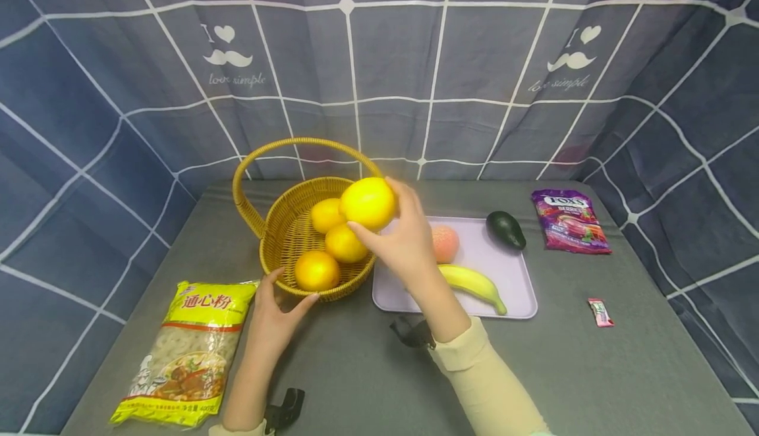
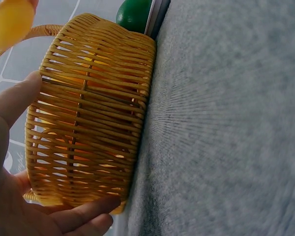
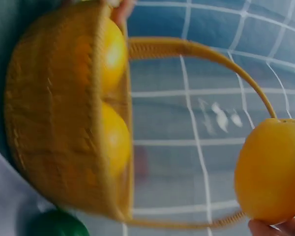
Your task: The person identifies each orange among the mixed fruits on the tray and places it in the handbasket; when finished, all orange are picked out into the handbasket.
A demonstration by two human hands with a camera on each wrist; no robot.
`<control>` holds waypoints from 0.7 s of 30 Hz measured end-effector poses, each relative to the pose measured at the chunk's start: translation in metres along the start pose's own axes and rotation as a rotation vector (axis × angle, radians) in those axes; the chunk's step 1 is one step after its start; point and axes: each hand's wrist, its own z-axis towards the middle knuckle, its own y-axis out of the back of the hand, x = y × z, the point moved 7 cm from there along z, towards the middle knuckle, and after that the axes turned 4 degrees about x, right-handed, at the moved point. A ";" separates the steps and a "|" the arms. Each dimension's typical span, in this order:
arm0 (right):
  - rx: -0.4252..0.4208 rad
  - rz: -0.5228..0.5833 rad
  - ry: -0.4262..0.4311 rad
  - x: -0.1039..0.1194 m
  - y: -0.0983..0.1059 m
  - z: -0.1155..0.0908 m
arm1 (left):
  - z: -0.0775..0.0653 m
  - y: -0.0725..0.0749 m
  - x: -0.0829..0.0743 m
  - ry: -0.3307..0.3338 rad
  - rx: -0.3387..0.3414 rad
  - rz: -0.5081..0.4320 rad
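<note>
My right hand [image 1: 406, 235] grips a yellow lemon [image 1: 367, 203], held up above the right side of the wicker basket [image 1: 279, 225]. The same lemon [image 3: 269, 172] shows beside the basket's handle in the right wrist view. Inside the basket lie an orange [image 1: 317, 271] and two yellow lemons [image 1: 346, 244]. My left hand [image 1: 274, 321] holds the basket at its front left, with the thumb at the rim. In the left wrist view, fingers [image 2: 86, 216] lie along the woven side of the basket [image 2: 88, 123].
Right of the basket, a lilac tray [image 1: 510, 284] bears a peach [image 1: 445, 244], a banana [image 1: 474, 284] and an avocado [image 1: 505, 230]. Farther right lie a purple candy bag [image 1: 570, 222] and a small wrapped candy [image 1: 601, 312]. A macaroni bag [image 1: 190, 354] lies at left.
</note>
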 end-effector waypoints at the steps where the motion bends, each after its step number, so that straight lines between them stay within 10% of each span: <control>1: 0.014 0.000 0.010 0.002 -0.007 0.000 | 0.000 0.000 0.000 -0.005 -0.004 -0.001; 21: 0.276 -0.106 0.015 -0.010 -0.123 0.006 | 0.001 -0.002 0.004 0.007 0.024 -0.015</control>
